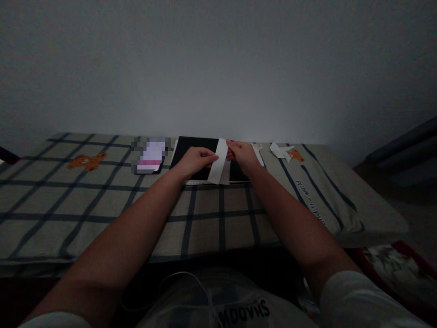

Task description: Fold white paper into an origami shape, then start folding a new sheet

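I see my left hand (194,160) and right hand (241,154) pinching a white paper strip (219,166), fingers clamped on opposite edges, holding it taut. It hangs over the black board (191,148); paper scraps (280,150) lie at three o'clock.

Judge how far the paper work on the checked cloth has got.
Done: small white paper pieces already lie on the checked cloth, right of the black board. In hand: the left hand and right hand pinch a white paper strip. Left: that strip looks unshaped.
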